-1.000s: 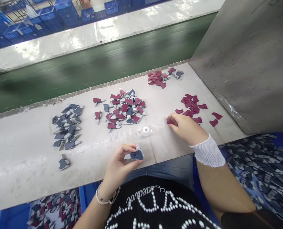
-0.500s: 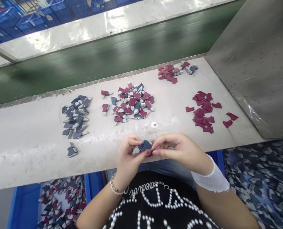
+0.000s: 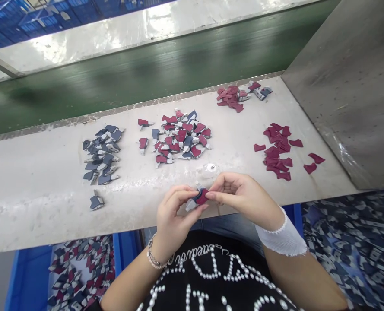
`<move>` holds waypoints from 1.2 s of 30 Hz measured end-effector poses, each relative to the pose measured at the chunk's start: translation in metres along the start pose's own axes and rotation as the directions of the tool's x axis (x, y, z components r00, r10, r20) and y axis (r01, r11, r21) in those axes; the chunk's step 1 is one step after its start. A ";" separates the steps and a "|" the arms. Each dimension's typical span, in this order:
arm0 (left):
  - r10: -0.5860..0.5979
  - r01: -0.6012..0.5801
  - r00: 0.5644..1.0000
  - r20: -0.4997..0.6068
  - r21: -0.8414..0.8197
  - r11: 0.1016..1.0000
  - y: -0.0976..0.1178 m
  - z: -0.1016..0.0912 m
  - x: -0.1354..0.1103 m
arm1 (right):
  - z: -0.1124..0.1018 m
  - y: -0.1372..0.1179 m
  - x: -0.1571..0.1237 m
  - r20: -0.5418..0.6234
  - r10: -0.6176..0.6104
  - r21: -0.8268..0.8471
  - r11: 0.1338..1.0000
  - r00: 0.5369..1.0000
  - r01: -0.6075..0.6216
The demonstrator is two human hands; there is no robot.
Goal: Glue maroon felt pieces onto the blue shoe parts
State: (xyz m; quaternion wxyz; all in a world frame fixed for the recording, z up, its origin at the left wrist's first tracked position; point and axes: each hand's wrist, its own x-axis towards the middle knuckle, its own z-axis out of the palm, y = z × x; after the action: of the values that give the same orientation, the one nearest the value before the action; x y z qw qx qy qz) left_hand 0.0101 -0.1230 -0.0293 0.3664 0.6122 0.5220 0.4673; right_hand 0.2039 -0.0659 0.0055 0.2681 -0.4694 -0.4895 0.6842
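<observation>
While left hand (image 3: 172,220), right hand (image 3: 245,199) pinch piece (image 3: 198,198)

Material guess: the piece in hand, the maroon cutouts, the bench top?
Held piece, pinched by left hand and right hand: thin matte sheet, navy and maroon with a pale tab, likely synthetic leather or felt. Maroon cutouts: same matte sheet, lying flat, clean cut edges. Bench top: hard, pale, scuffed, patchy sheen; coated board or laminate, unclear.
</observation>
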 end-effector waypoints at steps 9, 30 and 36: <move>0.131 -0.130 0.991 0.011 -0.040 0.991 0.001 -0.004 0.002 | -0.003 0.000 0.003 0.089 0.010 0.007 1.000 0.996 -0.011; 0.292 -0.290 0.956 0.011 -0.067 0.955 0.011 -0.013 0.003 | 0.022 -0.023 -0.024 0.145 -0.310 -0.451 0.825 0.940 0.342; 0.279 -0.268 0.954 0.107 -0.109 0.957 0.024 -0.021 0.008 | 0.009 -0.033 -0.036 0.229 -0.273 -0.459 0.816 0.934 0.351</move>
State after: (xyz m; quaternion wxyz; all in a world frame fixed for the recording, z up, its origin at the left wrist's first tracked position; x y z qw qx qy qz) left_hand -0.0029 -0.1205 0.0014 0.3575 0.6881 0.3864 0.4993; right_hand 0.2072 -0.0872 0.0503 0.2098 -0.3814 -0.7370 0.5171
